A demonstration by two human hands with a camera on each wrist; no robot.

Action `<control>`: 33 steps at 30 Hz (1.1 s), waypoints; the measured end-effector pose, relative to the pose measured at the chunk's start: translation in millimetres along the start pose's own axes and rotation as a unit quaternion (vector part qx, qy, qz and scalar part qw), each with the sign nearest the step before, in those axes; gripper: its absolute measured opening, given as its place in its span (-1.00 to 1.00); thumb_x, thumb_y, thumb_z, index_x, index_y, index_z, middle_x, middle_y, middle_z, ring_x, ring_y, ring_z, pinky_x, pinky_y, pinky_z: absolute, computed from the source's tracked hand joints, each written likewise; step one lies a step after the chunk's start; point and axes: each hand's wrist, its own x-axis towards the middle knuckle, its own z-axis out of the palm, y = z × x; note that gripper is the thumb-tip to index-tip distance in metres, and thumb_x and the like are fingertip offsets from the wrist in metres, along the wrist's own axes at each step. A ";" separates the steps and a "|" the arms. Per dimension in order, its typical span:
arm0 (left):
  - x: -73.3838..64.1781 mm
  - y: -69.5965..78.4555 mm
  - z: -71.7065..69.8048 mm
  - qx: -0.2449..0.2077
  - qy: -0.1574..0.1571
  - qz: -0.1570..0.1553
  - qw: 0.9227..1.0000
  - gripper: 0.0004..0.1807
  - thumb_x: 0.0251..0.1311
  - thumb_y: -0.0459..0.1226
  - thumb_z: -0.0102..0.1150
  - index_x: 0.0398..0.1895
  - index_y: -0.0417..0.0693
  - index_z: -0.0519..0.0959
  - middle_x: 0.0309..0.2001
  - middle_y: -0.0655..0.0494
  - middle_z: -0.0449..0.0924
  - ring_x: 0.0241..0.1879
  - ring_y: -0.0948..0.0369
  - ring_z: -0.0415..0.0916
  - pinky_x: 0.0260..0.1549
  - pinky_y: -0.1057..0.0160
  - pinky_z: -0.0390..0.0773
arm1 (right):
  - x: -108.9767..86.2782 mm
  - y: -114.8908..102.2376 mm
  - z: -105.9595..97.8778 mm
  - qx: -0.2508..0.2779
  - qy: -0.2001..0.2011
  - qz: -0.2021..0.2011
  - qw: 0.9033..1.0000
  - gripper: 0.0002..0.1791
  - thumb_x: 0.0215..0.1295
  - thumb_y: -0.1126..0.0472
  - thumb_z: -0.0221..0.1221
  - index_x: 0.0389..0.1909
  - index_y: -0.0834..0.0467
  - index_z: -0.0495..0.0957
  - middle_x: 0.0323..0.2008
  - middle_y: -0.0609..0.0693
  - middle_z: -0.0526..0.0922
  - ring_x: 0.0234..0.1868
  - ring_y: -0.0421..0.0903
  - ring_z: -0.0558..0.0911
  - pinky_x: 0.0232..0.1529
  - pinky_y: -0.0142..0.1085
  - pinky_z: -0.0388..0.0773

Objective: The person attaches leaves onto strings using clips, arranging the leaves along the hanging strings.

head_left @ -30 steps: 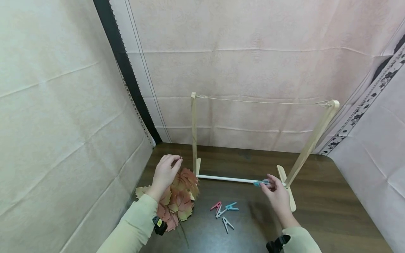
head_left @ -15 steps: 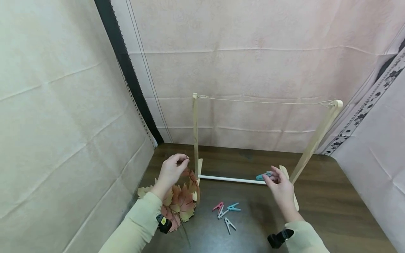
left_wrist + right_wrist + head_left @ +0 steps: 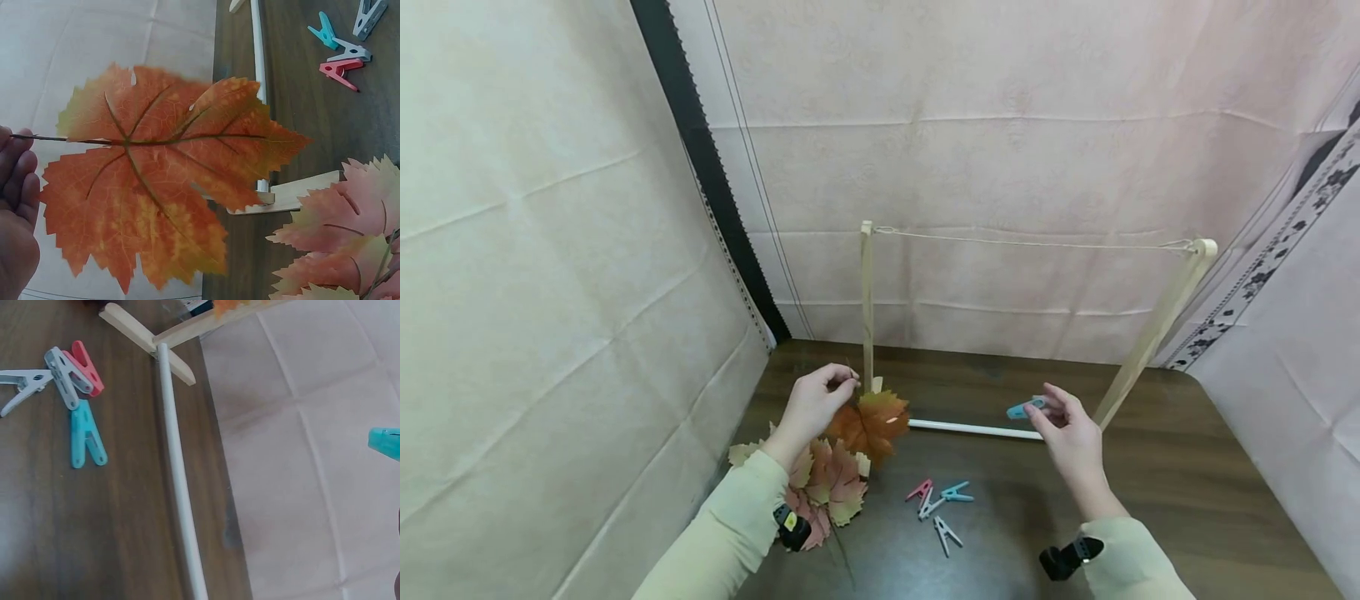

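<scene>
An orange artificial maple leaf (image 3: 162, 156) hangs from its thin stem, which my left hand (image 3: 817, 406) pinches between thumb and fingertips. In the head view the leaf overlaps the left foot of the wooden stand (image 3: 868, 308). My right hand (image 3: 1070, 437) pinches a blue clothespin (image 3: 1025, 407) above the right part of the stand's white bar (image 3: 973, 429); only the clothespin's tip shows in the right wrist view. Below my left wrist lies a pile of pinkish leaves (image 3: 831, 487), partly hidden by my sleeve.
Several clothespins lie on the dark wooden table (image 3: 992, 542): a red one (image 3: 919, 490), a blue one (image 3: 957, 492) and grey ones (image 3: 946, 535). A string (image 3: 1037, 242) spans the tops of the stand's two posts. Pale cloth walls (image 3: 1000, 150) enclose the table.
My left hand has moved slightly right, and the orange leaf has lifted off the pile and swung to face forward. My right hand has risen a little with the blue clothespin.
</scene>
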 end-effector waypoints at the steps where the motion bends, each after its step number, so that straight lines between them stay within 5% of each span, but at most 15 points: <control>1: 0.3 0.9 0.0 0.000 -0.001 -0.002 1.000 -0.93 0.10 -0.22 0.09 -0.33 0.09 0.53 -0.34 0.30 0.52 -0.32 0.33 0.45 -0.32 0.30 0.47 | 1.6 -1.6 -0.4 0.002 -0.001 -0.002 1.000 -0.51 -0.07 0.17 0.29 -0.05 0.17 0.45 -0.34 -0.02 0.60 -0.44 -0.46 0.47 -0.43 -0.63 0.36; 12: 7.1 12.9 6.1 -0.002 0.017 0.031 0.999 -0.89 0.13 -0.19 0.05 -0.33 0.05 0.53 -0.37 0.29 0.50 -0.37 0.31 0.41 -0.35 0.27 0.45 | 21.5 -15.8 -4.0 -0.006 -0.018 -0.008 1.000 -0.47 -0.01 0.08 0.23 0.02 0.13 0.39 -0.23 -0.05 0.60 -0.32 -0.48 0.50 -0.34 -0.65 0.36; 22: 15.9 26.8 13.4 0.002 0.031 0.059 0.998 -0.84 0.13 -0.12 0.03 -0.33 0.06 0.55 -0.38 0.29 0.48 -0.40 0.32 0.38 -0.43 0.31 0.43 | 39.5 -27.9 -4.1 0.064 0.014 -0.018 0.998 -0.46 -0.04 0.19 0.26 0.00 0.18 0.33 -0.25 0.01 0.57 -0.32 -0.42 0.49 -0.33 -0.59 0.38; 28: 20.0 34.2 17.3 0.015 0.039 0.066 0.997 -0.86 0.15 -0.14 0.02 -0.32 0.10 0.56 -0.35 0.30 0.48 -0.36 0.35 0.37 -0.38 0.32 0.42 | 45.1 -36.6 -5.7 0.013 0.016 -0.013 1.000 -0.59 -0.03 0.08 0.25 -0.14 0.14 0.47 -0.34 -0.05 0.58 -0.36 -0.44 0.47 -0.36 -0.61 0.36; 33: 24.7 41.2 19.0 -0.021 0.047 0.050 0.997 -0.84 0.18 -0.15 -0.02 -0.30 0.09 0.55 -0.32 0.29 0.48 -0.32 0.34 0.38 -0.34 0.30 0.42 | 52.1 -48.4 -6.0 -0.003 0.014 -0.023 1.000 -0.61 -0.03 0.01 0.23 -0.17 0.12 0.52 -0.35 -0.07 0.59 -0.37 -0.40 0.48 -0.36 -0.60 0.36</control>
